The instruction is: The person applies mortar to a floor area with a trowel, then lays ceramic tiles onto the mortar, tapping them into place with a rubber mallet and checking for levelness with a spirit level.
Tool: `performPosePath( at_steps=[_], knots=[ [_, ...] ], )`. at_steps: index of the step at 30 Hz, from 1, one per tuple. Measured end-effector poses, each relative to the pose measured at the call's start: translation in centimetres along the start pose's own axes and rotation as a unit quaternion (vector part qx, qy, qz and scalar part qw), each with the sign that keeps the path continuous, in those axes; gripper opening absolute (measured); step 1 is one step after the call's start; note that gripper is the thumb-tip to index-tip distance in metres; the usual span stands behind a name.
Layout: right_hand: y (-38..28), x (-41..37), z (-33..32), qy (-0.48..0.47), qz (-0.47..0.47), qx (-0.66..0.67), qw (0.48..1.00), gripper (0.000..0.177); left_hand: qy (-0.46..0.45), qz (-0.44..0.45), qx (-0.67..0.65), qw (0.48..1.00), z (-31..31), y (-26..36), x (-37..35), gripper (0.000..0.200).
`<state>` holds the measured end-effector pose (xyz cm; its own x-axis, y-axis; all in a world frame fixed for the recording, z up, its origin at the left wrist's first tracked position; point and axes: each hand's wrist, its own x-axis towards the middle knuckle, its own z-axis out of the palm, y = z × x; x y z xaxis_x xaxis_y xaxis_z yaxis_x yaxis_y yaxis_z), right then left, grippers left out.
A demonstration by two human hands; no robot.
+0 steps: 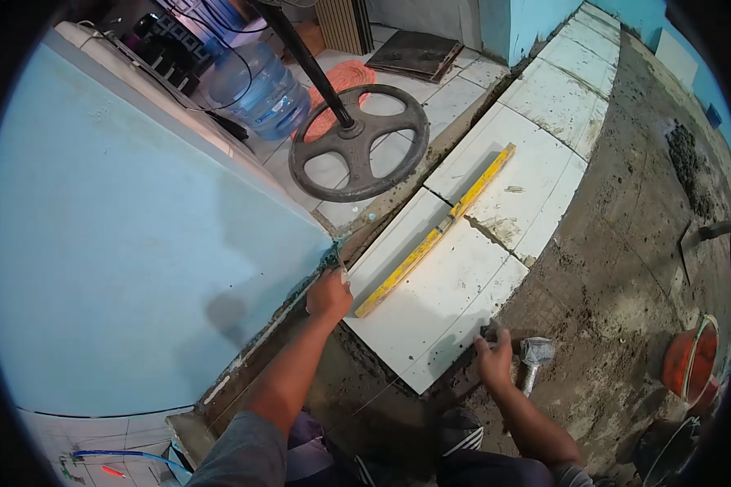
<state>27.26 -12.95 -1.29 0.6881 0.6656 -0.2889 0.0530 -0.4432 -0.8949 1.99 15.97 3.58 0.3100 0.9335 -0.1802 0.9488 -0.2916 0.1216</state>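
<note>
My left hand (330,295) is closed at the left corner of the nearest white floor tile (455,292), close to the blue wall. A thin piece seems to stick up from its fingers, too small to name. My right hand (495,361) is at the tile's right edge, its thumb and fingers closed on a dark lump (489,329) that looks like mortar. A yellow spirit level (414,265) lies across this tile and the one beyond it. Just right of my right hand rests a hammer (537,352) with a mortar-smeared head.
Rough mortar ground (601,268) runs along the right of the tile row. On it are a trowel (690,247) and an orange bucket (690,363). A low blue wall (138,219) borders the left. Ahead stand a wheel-shaped metal base (359,144) and a water jug (260,91).
</note>
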Motion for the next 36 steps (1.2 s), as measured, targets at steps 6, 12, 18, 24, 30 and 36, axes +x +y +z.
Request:
performPosePath(
  at_steps=[6, 12, 18, 24, 30, 36],
  knots=[
    [1.8, 1.9, -0.8, 0.023, -0.003, -0.055, 0.998, 0.062, 0.004, 0.009, -0.009, 1.000, -1.1, 1.0, 0.9, 0.039],
    [1.2, 2.3, -1.7, -0.009, 0.025, -0.013, 1.000, 0.061, -0.050, -0.004, -0.025, 0.998, -1.2, 1.2, 6.4, 0.045],
    [2.0, 3.7, -2.3, 0.004, 0.043, -0.014, 0.999, 0.058, -0.066, 0.030, -0.022, 0.997, -2.5, 2.4, 8.7, 0.049],
    [1.7, 5.1, -3.7, 0.030, 0.082, 0.066, 0.994, 0.054, -0.095, 0.026, 0.009, 0.995, -4.9, 3.4, 11.4, 0.052],
    [2.3, 5.0, -4.0, 0.043, 0.090, 0.059, 0.993, 0.046, -0.138, 0.063, 0.024, 0.988, -5.3, 3.4, 13.2, 0.055],
    [4.1, 5.6, -3.2, 0.022, 0.004, 0.003, 1.000, 0.043, -0.108, 0.101, 0.009, 0.989, -3.6, 3.4, 14.8, 0.054]
  ],
)
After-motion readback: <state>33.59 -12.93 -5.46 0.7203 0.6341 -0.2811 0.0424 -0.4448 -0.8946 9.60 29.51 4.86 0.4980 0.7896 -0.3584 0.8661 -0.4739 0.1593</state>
